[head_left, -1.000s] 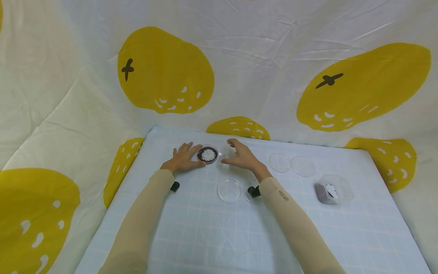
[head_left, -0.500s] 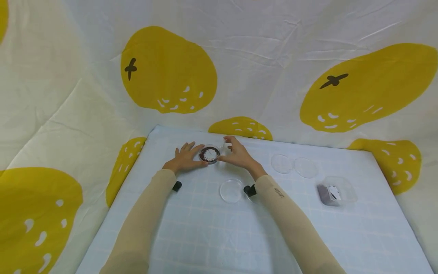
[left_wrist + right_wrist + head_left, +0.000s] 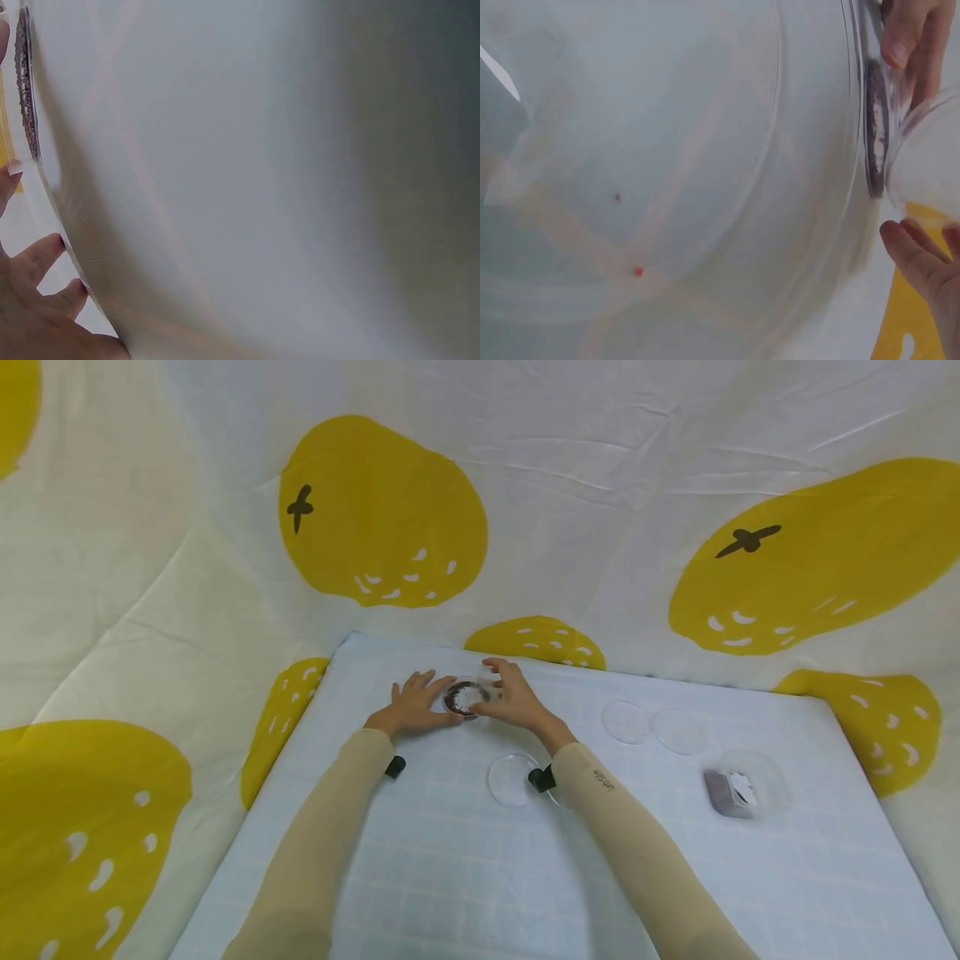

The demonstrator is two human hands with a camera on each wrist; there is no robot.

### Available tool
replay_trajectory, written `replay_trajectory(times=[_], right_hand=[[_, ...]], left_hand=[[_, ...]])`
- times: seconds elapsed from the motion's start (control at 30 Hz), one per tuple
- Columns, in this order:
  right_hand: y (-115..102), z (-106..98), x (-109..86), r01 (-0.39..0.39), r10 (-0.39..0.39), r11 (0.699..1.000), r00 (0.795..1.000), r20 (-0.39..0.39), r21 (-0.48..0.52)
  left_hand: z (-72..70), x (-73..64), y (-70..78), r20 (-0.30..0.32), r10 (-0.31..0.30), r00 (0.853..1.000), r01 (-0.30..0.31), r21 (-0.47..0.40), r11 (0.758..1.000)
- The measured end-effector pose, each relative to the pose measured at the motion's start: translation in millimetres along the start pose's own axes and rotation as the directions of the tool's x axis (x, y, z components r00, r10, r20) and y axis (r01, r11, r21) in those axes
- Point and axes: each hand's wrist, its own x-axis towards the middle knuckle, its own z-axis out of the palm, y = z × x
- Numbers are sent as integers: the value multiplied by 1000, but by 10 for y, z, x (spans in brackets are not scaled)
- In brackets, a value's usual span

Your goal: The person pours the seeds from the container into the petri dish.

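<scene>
A small clear petri dish (image 3: 468,716), holding a dark grainy layer with a jagged white piece (image 3: 466,697) on top, lies toward the back of the table. My left hand (image 3: 415,703) grips its left side between thumb and index finger, the other fingers spread on the cloth. With my right hand (image 3: 517,697) I hold a clear round lid (image 3: 934,165) by its edge. Tilted up, the lid stands at the right side of the dish, its lower edge close to or touching the rim. The left wrist view catches only the dish's side (image 3: 28,86) and spread fingers.
A clear round dish (image 3: 512,780) lies nearer me, another partly under my right wrist. Two clear discs (image 3: 626,722) lie to the right. Beyond them stands a clear plastic tub (image 3: 772,777) with a dark block and white pieces. A lemon-print cloth (image 3: 570,527) hangs behind.
My right hand has moved left with the lid, from beside the dish to its right edge. My left hand stays on the dish. The head view has shifted slightly.
</scene>
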Motion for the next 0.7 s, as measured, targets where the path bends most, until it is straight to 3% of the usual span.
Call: replay_trajectory(times=[0.27,0.7], right_hand=[[-17,89,72,49,-48,998,999,16,-45],[-81,168,131,44,-30,979,997,71,-200]], left_hand=[[9,-4,-4,-6,-4,1000,4,6,1000],[20,12,-18,-10,-25,1000,26,39,999]])
